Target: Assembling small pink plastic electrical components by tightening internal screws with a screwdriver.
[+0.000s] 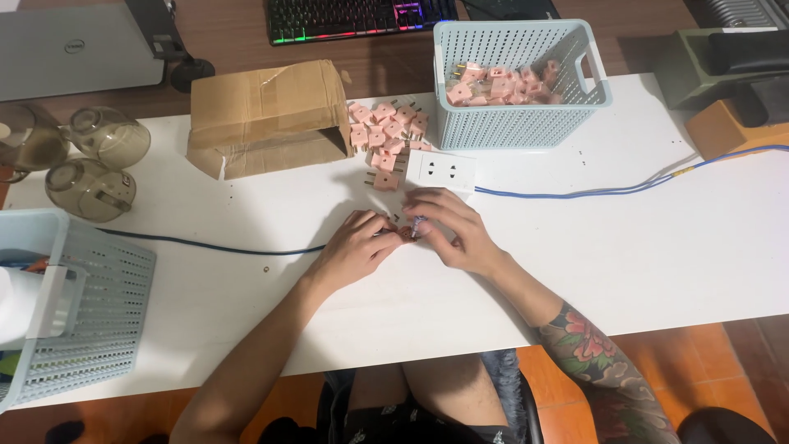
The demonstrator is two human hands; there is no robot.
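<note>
My left hand (355, 247) and my right hand (450, 230) meet on the white table (657, 247), fingers pinched around a small pink plug part (405, 234). Just beyond them lies a white socket block (441, 170) with a blue cable (592, 193) running right. Several loose pink plugs (386, 136) are heaped behind the block, spilling from an opened cardboard box (267, 115). A light blue plastic basket (526, 82) at the back holds more pink plugs.
A second light blue basket (74, 304) sits at the left edge. Three smoky glass jars (90, 156) stand at the far left. A laptop (78, 45) and a keyboard (353, 16) lie on the desk behind. A small screw (265, 268) rests near the blue cable.
</note>
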